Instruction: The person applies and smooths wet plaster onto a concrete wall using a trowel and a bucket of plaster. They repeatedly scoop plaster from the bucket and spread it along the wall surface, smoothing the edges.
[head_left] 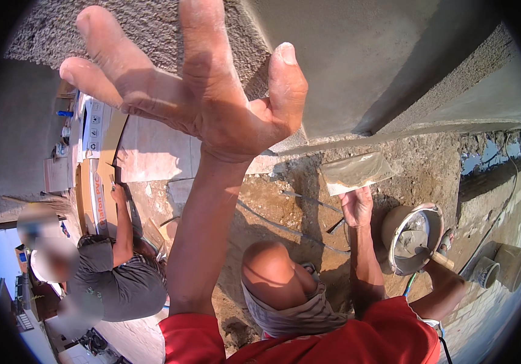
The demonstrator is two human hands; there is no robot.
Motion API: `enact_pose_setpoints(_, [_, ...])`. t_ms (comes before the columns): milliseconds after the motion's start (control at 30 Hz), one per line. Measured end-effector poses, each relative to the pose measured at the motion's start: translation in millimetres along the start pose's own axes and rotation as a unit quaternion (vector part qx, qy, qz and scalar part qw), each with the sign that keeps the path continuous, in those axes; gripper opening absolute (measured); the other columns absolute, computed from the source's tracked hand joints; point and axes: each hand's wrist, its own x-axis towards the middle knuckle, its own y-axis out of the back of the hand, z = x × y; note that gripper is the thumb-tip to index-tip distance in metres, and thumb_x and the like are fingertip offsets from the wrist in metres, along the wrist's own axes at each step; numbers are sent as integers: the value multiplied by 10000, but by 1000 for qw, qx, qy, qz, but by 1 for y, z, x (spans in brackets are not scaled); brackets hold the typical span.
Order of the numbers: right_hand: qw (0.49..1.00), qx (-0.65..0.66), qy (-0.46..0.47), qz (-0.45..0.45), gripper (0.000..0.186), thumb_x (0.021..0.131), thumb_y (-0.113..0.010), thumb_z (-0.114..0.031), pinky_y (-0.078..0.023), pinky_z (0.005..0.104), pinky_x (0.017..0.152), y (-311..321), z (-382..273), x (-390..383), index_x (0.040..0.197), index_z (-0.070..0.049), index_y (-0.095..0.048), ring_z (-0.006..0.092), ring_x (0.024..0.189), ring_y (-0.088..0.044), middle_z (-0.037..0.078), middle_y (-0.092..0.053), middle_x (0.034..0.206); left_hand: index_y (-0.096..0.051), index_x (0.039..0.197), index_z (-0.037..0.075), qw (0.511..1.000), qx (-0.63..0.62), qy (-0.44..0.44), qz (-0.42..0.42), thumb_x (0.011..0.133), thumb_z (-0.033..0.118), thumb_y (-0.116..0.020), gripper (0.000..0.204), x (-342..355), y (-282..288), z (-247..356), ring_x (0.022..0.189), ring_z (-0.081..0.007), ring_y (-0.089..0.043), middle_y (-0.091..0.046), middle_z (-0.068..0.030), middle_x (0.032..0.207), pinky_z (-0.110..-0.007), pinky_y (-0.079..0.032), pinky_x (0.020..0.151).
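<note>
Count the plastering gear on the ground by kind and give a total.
board: 1
pan: 1
trowel: 1
buckets: 2
Total: 5

Wall (357, 54): grey plaster, smooth and matt where finished, coarse and gritty at upper left and along the right band. Hawk board (357, 171): flat, coated with wet grey mortar, faintly sheened. Pan (415, 238): metal, dull glossy rim, mortar-smeared inside. Ground (272, 206): loose, rough brown earth. Cardboard sheets (99, 176): matt paperboard. Sleeves (357, 337): red cloth, matt.
</note>
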Motion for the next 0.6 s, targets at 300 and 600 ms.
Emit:
enact_pose_setpoints(300, [992,-23,-117,42,430,838,-537,23,-443,497,974,65,77,23,1234,-112,-435,277,1134,-524,65,-545,1183,-533,1231,50,996,26,0,82,898,357,-401,472,-12,-19,-18,1305,-469,-231,-266,-368,1355,-661,-148,1031])
enact_pose_setpoints(600, [988,-4,-124,97,365,864,-431,85,-421,537,985,47,101,53,1176,-104,-446,269,1105,-534,64,-543,1139,-533,1236,63,976,79,-123,161,885,319,-413,451,-16,-37,-43,1282,-432,-308,-294,-345,1346,-645,-125,1054])
